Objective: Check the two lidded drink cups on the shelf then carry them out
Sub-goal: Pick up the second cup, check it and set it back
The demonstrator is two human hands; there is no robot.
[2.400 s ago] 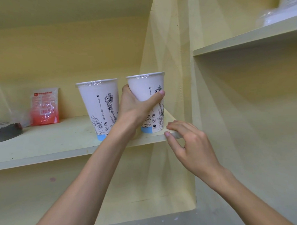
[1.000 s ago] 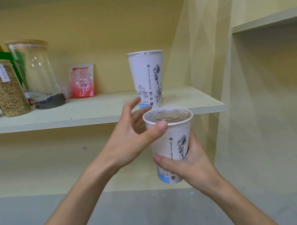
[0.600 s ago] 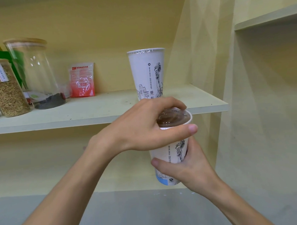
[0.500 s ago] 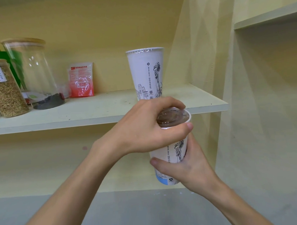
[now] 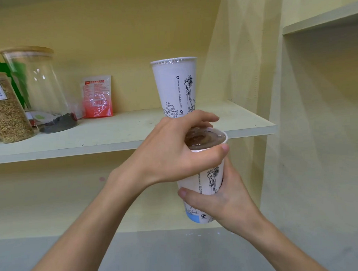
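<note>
Far left on the pale yellow shelf (image 5: 113, 137) there's a jar of grain (image 5: 7, 113) with a paper tag on it, then a taller clear glass jar (image 5: 38, 89) with a wooden lid and just a dark layer of something at the bottom, then a red and white sachet (image 5: 97, 96) leaning against the back wall. The left forearm comes up from the bottom left corner at a diagonal, wrist bent so the left hand (image 5: 174, 153) sits palm-down over the top of the held cup (image 5: 204, 179). Fingers are curled over the far side of the clear lid (image 5: 204, 138) and the thumb is pressed along the near rim, so it's a medium-width clamp on the lid rather than a fist (you can see brownish drink through the plastic). Behind that hand, the second cup (image 5: 175, 86) stands upright on the shelf near its right end, white with a line drawing of a statue and a sealed top, nobody touching it; its base is hidden by the left hand's knuckles. The held cup is below and in front of the shelf edge, tilted a bit. The right arm comes in from the bottom right, and the right hand (image 5: 227, 200) wraps the lower half of the cup from the right side and behind, thumb across the front just above the blue band at the base.
</note>
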